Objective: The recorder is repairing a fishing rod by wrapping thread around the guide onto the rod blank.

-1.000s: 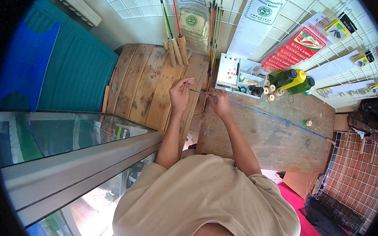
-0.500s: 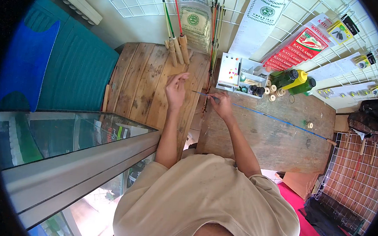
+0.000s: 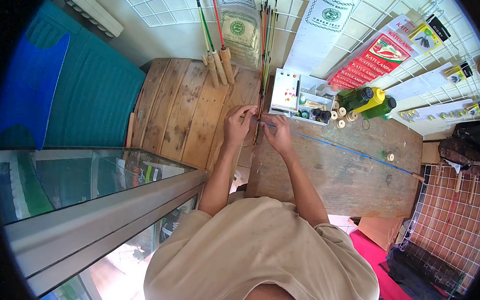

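Note:
A thin blue fishing rod (image 3: 335, 148) lies slantwise over the brown table, its wooden handle (image 3: 417, 176) at the right edge. Its narrow end comes to my hands at the table's left side. My right hand (image 3: 277, 135) is closed on the rod near this end, with thumb and fingers bent together. Right beside it, my left hand (image 3: 237, 129) makes a pinch at the rod's tip. What sits between the left fingertips is too small to make out. A bundle of thin upright rods (image 3: 263, 70) stands just beyond both hands.
A white compartment box (image 3: 301, 99) with beads and small jars stands behind my right hand. Beside it are wooden spools (image 3: 341, 114) and green and yellow bottles (image 3: 374, 102). Wooden-handled rods (image 3: 218, 70) lean at the back left. A glass cabinet (image 3: 107, 189) stands near left.
My left hand has moved right and nearer, from apart from the rod's tip to right beside my right hand. The right hand stays on the rod and has shifted only slightly.

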